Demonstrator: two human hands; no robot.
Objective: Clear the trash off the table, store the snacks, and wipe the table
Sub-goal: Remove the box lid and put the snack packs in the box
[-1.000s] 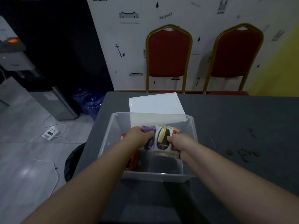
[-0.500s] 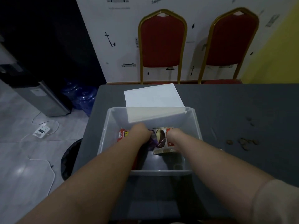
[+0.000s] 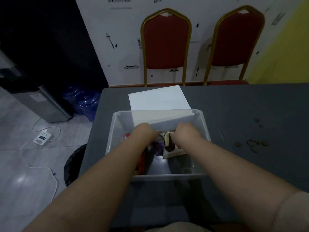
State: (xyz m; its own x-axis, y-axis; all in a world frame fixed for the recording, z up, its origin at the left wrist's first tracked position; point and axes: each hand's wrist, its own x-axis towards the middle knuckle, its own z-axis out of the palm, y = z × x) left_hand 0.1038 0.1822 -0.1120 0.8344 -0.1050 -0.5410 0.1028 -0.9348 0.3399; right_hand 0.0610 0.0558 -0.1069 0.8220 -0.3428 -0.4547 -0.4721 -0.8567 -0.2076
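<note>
Both hands, left (image 3: 145,133) and right (image 3: 187,135), reach inside the clear plastic bin (image 3: 203,124) among wrapped snack packets (image 3: 168,144); finger grip cannot be told.

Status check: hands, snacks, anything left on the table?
Both hands down in the clear bin: left hand on the purple packet, right hand on the chocolate snack pack. White lid off, behind the bin. Crumbs on the table to the right.

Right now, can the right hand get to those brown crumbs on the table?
Probably yes, but not yet. The right hand is down in the clear box among the snacks. The crumbs lie on bare table to its right, with nothing between but the box's wall.
</note>
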